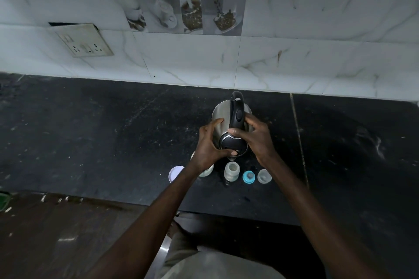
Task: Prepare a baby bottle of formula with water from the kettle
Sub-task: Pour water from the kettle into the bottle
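Note:
A steel kettle [221, 111] with a black handle and lid is tilted toward me above the black counter [102, 142]. My right hand [256, 140] grips its handle; my left hand [208, 145] presses against its side and lid rim. The spout points down just above an open clear baby bottle [231, 171] standing upright on the counter. To the right of the bottle lie a blue teat ring [248, 176] and a clear cap [264, 176]. A jar [207, 171] is partly hidden under my left wrist, with a white lid [175, 172] beside it.
A tiled wall [294, 52] backs the counter, with a loose socket plate [84, 41] at the left. The counter's front edge [226, 213] runs just below the bottle items. My legs and the floor show beneath.

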Motion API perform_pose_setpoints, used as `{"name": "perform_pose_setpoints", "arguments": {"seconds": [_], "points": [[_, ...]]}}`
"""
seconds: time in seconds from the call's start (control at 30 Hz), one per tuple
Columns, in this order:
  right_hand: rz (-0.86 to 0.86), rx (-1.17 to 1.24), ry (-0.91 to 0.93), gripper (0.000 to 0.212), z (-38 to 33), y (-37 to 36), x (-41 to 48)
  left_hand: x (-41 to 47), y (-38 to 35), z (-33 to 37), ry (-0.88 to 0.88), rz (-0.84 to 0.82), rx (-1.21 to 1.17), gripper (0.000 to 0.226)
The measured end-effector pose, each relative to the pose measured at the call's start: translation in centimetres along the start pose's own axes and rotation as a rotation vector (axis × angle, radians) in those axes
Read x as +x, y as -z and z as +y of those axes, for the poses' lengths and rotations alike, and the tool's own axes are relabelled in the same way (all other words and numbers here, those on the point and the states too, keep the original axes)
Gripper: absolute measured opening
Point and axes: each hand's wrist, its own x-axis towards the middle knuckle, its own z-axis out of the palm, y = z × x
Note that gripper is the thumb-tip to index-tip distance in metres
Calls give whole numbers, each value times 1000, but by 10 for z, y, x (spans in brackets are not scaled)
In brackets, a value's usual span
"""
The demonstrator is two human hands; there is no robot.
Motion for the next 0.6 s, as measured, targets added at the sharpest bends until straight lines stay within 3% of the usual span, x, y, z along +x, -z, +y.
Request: {"name": "perform_pose_setpoints", "arguments": {"seconds": [0.6], "points": [[47, -155, 110, 50, 14, 7, -19, -13, -9, -4, -67, 6, 96, 110]]}}
